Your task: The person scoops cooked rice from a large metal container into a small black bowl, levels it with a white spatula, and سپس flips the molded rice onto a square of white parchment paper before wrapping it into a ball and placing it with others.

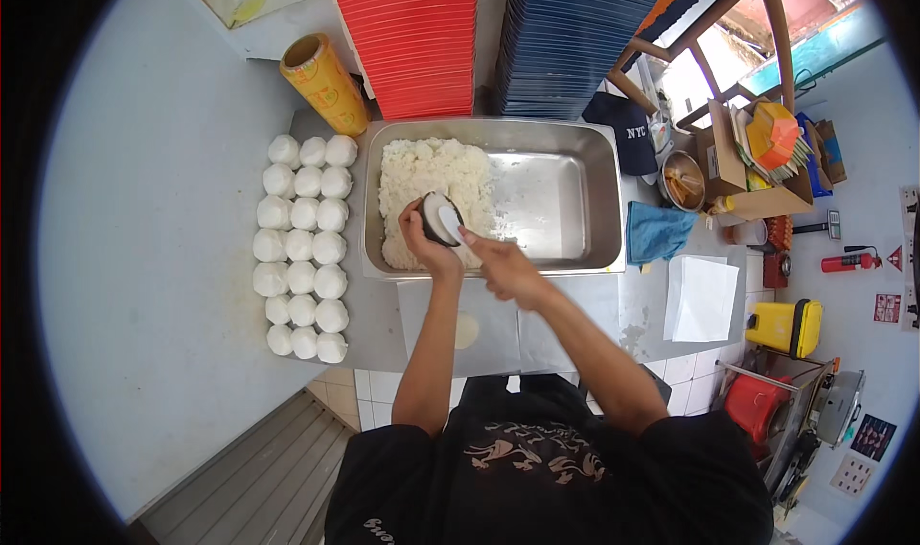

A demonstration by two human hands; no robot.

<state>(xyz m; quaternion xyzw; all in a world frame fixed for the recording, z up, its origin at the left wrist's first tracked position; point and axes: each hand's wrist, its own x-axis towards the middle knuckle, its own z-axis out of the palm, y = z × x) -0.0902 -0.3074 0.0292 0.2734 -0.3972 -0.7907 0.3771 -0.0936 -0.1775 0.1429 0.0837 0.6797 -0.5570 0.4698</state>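
My left hand [437,255] holds a small dark bowl [433,230] tilted over the rice, with white rice [430,205] inside it. In my right hand [509,269] is a white rice paddle [451,224], its blade laid against the rice in the bowl. Both hands are above the left part of a deep steel pan [550,203]. Cooked rice [431,158] covers that left part, while bare steel shows on the right. Left of the pan, several white-wrapped round portions [300,245] are lined up in three columns.
Behind the pan rise a red stack of trays or boxes [410,42], a blue stack [568,42] and a yellow film roll [327,88]. At right are a blue cloth [655,230], a steel bowl [681,162], a cardboard box [769,201] and white paper sheets [701,300]. Translucent sheets [489,322] cover the table's front.
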